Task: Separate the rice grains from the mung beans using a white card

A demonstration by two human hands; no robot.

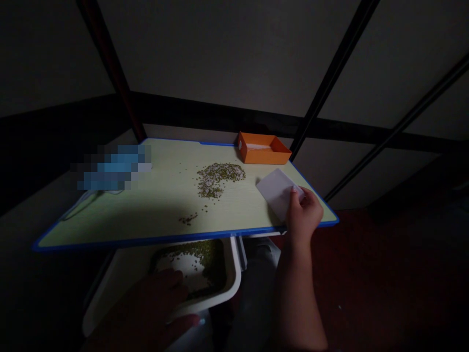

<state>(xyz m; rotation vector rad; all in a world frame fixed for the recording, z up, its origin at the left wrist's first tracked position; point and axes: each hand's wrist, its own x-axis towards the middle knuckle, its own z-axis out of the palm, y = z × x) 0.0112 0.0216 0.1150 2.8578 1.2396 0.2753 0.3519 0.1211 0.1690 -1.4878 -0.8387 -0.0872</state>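
In the head view my right hand (304, 210) pinches a white rectangular plate, like a thin plastic card (274, 190), by its right edge, thumb on top. The card is tilted over the right side of a pale yellow tabletop. Left of it, small green beans (220, 173), like mung beans, lie spread in a loose patch. A few darker ones (186, 220) lie nearer the front edge. Below the tabletop is a white tray (234, 283) with more green beans (212, 259). My left hand (157, 298), in shadow, grips its near rim, fingers inside and thumb outside.
An orange open box (266, 155) with something white inside stands at the tabletop's back right. A blurred-out blue object (117, 166) with a white cable (78, 200) is at the left. The tabletop (146, 205) has a blue edge. Panelled walls stand close behind.
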